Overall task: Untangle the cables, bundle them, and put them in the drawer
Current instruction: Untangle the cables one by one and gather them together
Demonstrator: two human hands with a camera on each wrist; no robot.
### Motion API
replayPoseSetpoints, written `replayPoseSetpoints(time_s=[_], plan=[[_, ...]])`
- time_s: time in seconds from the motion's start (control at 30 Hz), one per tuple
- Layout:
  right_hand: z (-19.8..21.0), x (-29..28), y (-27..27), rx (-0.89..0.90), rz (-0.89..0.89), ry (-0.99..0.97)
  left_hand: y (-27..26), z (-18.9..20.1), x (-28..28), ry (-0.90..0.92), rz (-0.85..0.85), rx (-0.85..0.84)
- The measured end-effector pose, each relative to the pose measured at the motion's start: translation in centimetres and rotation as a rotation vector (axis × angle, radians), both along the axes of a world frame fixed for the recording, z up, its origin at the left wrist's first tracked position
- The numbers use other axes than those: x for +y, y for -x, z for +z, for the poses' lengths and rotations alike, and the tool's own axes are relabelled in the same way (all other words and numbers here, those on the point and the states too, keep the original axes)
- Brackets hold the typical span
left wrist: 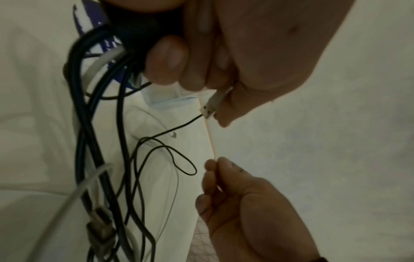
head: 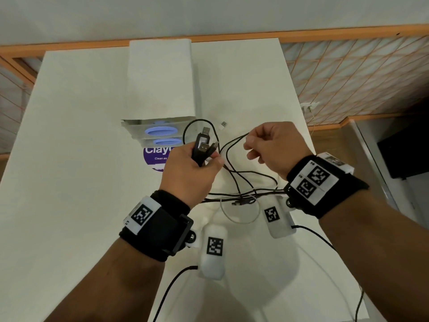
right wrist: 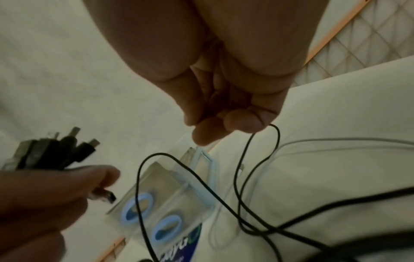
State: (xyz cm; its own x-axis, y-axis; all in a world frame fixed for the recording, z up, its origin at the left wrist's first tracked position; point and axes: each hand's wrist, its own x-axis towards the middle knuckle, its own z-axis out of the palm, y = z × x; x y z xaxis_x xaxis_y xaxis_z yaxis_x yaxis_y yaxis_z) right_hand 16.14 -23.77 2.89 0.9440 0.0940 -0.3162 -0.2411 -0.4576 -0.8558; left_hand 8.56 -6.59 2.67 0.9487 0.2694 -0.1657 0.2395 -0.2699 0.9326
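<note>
Above the white bench (head: pixel 69 135), the left hand (head: pixel 188 173) is gripping a bunch of black cable ends (head: pixel 204 145), its fingers curling round them so that the USB plugs are sticking up out of the fist. To its right, the right hand (head: pixel 274 147) is pinching a thin black cable (head: pixel 232 145) between thumb and fingertips, and the cable is hanging from that pinch in a narrow loop (the right wrist view is showing this loop most clearly). Below both hands, the remaining cables (head: pixel 243 196) are lying tangled on the bench, black strands crossing one another and a white cable (head: pixel 241 212) curling in a loop among them. One small white plug (head: pixel 223 124) is lying apart on the bench, beyond the hands. Just behind the left hand, a small clear drawer unit (head: pixel 160 133) is standing with two blue oval handles facing the person, its drawers looking closed, and a tall white box (head: pixel 160 77) is sitting on top of it. A purple round sticker (head: pixel 153 156) is showing on the bench in front of the unit.
</note>
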Motion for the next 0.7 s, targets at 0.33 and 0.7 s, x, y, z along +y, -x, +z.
replayPoseSetpoints(time_s=[0.33,0.7], plan=[[-3.2,2.3,1.8,0.165,0.497,0.774,0.3,-0.8,0.4,0.226,0.134,0.029],[-4.8,1.0,-0.1,0.246,0.108,0.299,1.0,-0.4,-0.1,0.121,-0.151,0.165]])
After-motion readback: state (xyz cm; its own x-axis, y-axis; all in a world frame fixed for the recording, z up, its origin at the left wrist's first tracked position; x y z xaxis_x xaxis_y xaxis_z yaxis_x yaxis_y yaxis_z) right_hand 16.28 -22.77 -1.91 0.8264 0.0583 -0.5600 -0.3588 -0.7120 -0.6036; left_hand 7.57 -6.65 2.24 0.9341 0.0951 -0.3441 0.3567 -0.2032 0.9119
